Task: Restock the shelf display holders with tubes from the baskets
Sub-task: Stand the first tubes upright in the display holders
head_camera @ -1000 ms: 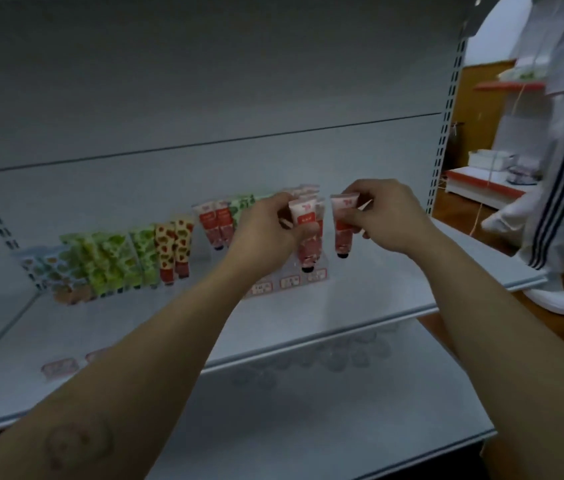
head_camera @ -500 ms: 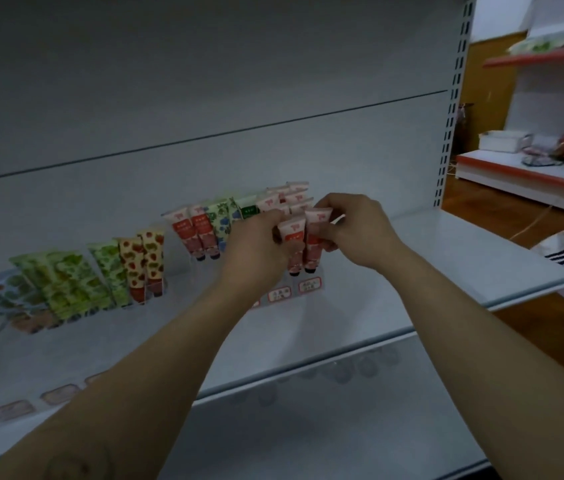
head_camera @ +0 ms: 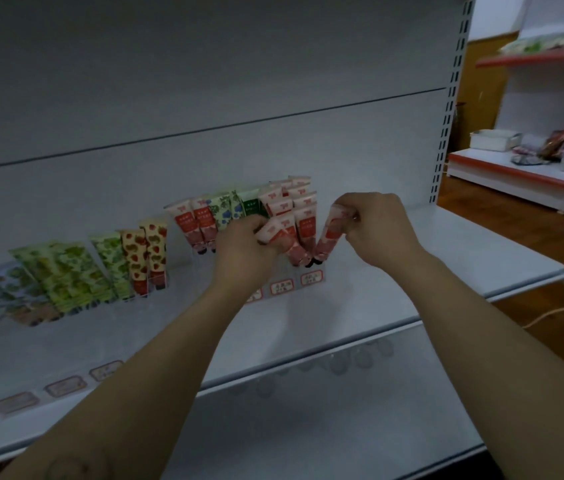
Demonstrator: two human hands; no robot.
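On the white shelf [head_camera: 447, 258] stands a clear display holder [head_camera: 308, 275] with several pink and red tubes [head_camera: 303, 206] stacked in its right-hand slots. My left hand [head_camera: 244, 247] grips one pink tube [head_camera: 284, 237] by its flat end, tilted with its cap down to the right. My right hand [head_camera: 377, 226] pinches a second pink tube [head_camera: 331, 233] at its top, tilted with its cap down to the left. The two caps nearly meet just above the holder's front label [head_camera: 311, 278]. No basket is in view.
More tubes stand in holders to the left: red ones [head_camera: 192, 226], green and blue patterned ones [head_camera: 227, 213], strawberry-print ones [head_camera: 145, 251] and green ones [head_camera: 62, 271]. Price labels [head_camera: 64, 386] lie near the shelf's front edge. Another shelf unit [head_camera: 533, 174] with goods stands at the right.
The two tubes were held upright side by side; now they are tilted apart at the top, with caps converging low over the holder. My right hand has moved right. The view has shifted.
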